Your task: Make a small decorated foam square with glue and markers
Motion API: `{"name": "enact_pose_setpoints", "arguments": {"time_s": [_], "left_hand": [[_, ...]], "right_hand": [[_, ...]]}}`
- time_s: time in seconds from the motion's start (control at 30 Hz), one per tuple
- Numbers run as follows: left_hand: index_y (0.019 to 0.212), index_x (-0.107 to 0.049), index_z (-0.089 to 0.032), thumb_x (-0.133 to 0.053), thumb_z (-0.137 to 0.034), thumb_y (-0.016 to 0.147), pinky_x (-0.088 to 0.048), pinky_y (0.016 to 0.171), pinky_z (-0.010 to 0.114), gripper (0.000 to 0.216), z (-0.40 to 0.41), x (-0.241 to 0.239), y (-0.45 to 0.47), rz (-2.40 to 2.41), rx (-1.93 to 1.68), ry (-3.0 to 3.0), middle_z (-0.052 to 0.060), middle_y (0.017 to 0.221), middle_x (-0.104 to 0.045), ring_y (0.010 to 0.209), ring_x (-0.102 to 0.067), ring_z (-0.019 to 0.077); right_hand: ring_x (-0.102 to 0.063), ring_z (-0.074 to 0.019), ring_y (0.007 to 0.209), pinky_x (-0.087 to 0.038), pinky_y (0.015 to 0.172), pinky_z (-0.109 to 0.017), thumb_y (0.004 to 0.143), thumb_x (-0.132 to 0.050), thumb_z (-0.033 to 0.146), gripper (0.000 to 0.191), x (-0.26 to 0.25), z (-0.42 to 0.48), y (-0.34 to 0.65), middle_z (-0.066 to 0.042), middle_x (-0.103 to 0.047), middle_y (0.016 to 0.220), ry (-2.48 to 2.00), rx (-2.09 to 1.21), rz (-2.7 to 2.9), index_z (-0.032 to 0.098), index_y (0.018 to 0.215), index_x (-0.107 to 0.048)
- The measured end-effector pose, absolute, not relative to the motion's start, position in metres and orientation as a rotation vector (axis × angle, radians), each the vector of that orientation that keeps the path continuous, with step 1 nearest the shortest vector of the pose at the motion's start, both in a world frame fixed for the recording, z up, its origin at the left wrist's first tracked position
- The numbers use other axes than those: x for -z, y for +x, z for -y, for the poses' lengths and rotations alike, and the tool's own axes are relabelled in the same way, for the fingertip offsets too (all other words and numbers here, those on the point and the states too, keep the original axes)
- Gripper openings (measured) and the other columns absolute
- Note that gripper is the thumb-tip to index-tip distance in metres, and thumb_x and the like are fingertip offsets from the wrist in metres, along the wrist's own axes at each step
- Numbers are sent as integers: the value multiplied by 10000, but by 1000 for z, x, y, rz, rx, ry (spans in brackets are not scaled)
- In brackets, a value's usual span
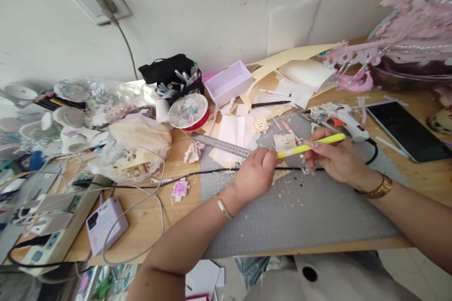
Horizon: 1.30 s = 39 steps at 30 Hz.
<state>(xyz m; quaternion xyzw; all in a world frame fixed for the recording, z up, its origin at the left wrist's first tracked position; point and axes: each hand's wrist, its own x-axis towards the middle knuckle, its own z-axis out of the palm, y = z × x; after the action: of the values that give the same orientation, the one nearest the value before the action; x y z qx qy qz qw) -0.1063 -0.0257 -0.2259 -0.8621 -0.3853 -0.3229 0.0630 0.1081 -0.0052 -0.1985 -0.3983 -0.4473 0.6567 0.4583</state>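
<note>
A bright yellow marker (pixel 300 148) with a pale band is held level above the grey cutting mat (pixel 303 221). My left hand (pixel 256 171) is closed round its left end. My right hand (pixel 337 157) pinches it nearer the right end, between thumb and fingers. Just behind the marker lies a small cream paper piece with a drawn face (pixel 283 141). A similar yellowish face piece (pixel 260 125) sits farther back, on the white papers. Close to my left hand, a steel ruler (pixel 222 144) lies across the papers.
A hot glue gun (pixel 344 120) and a phone (pixel 409 129) lie at the right. A black cable (pixel 212 170) crosses the mat beneath my hands. Farther back stand a lilac box (pixel 229 85) and a black pen bag (pixel 173 75). Plastic bags (pixel 134 146) and a power strip (pixel 63 225) crowd the left.
</note>
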Motion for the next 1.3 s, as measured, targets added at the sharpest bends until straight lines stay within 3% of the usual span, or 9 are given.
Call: {"name": "enact_pose_setpoints", "arguments": {"time_s": [0.3, 0.57, 0.73, 0.83, 0.97, 1.07, 1.3], "left_hand": [[972, -491, -184, -382, -241, 1053, -488, 641, 286, 147, 22, 232, -109, 1244, 865, -2703, 45, 802, -619, 709, -608, 184], [963, -560, -177, -427, -329, 1053, -466, 642, 284, 221, 11, 226, -113, 1393, 718, -2622, 48, 789, -648, 744, -642, 190], [1110, -570, -181, -391, -380, 1064, -473, 663, 283, 272, 13, 221, -115, 1500, 839, -2582, 51, 856, -690, 783, -655, 182], [1223, -520, -122, -383, -436, 1060, -456, 629, 280, 379, 17, 220, -113, 1542, 947, -2511, 54, 832, -681, 741, -641, 177], [927, -605, -172, -440, -376, 1050, -404, 605, 283, 289, 22, 221, -110, 1387, 841, -2575, 36, 748, -641, 711, -603, 172], [745, -587, -191, -485, -338, 1033, -357, 584, 291, 340, 24, 223, -108, 1199, 787, -2629, 26, 671, -598, 706, -570, 176], [745, -622, -185, -449, -370, 1036, -328, 575, 305, 386, 30, 223, -103, 1134, 788, -2651, 45, 675, -581, 742, -546, 194]], "right_hand": [[-613, -145, 449, -488, 389, -273, 743, -818, 506, 327, 199, 8, 111, 9, -667, 599, -997, -1514, 1230, 240, 765, -628], [-531, -110, 415, -404, 364, -238, 721, -830, 482, 362, 197, 2, 105, 62, -608, 554, -1044, -1405, 1110, 249, 894, -612], [-523, -109, 433, -379, 393, -248, 722, -814, 502, 331, 195, -7, 113, 55, -601, 550, -1106, -1283, 1090, 255, 784, -602], [-556, -137, 477, -402, 439, -285, 761, -782, 495, 284, 194, -12, 120, 26, -645, 600, -1174, -1091, 1168, 271, 809, -615], [-658, -204, 644, -471, 576, -344, 848, -685, 436, 191, 185, -24, 120, -39, -733, 773, -1334, -764, 1454, 272, 916, -616], [-679, -262, 746, -478, 678, -387, 867, -606, 331, 139, 170, -41, 107, -58, -745, 818, -1499, -514, 1822, 252, 975, -643], [-690, -249, 822, -476, 698, -349, 874, -556, 211, 262, 158, -97, 53, -88, -779, 966, -1558, -488, 2018, 193, 1114, -660]]}}
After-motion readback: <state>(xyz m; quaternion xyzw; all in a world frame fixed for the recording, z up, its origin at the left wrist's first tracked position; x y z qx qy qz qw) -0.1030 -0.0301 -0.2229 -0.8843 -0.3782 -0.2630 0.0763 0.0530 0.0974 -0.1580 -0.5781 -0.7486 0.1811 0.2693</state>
